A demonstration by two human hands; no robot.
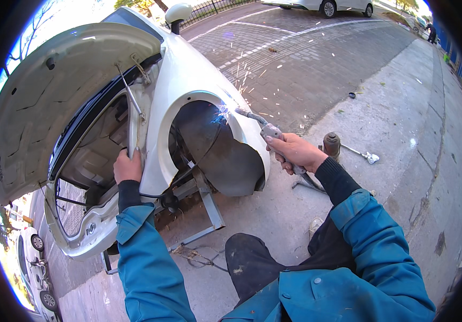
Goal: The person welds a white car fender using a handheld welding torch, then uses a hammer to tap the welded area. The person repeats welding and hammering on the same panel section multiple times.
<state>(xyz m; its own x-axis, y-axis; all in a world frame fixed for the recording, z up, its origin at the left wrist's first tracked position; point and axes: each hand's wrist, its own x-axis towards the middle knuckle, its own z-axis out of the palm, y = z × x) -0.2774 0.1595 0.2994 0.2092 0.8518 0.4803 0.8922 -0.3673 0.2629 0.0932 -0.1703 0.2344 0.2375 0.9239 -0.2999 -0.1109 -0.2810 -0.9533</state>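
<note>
My right hand (302, 153) is wrapped round the handle of a welding torch (272, 130). The torch's bent neck points left, and its tip is at the rim of the wheel arch (209, 96) on a white car body (188, 64). A blue-white arc glows there, throwing sparks up and right. My left hand (129, 166) grips the edge of the trunk opening, its fingertips partly hidden behind the edge. Above that opening the trunk lid (70, 70) stands raised on a strut (130, 96). Inside the arch shows a dark metal wheel-well panel (225, 161).
A grey metal stand (209, 201) supports the body near my knees. On the concrete, a bottle jack (331, 145) and a rod with a whitish end (370, 158) lie right of my hand. Cables (201, 260) run by the stand. A white van (327, 6) is parked far off.
</note>
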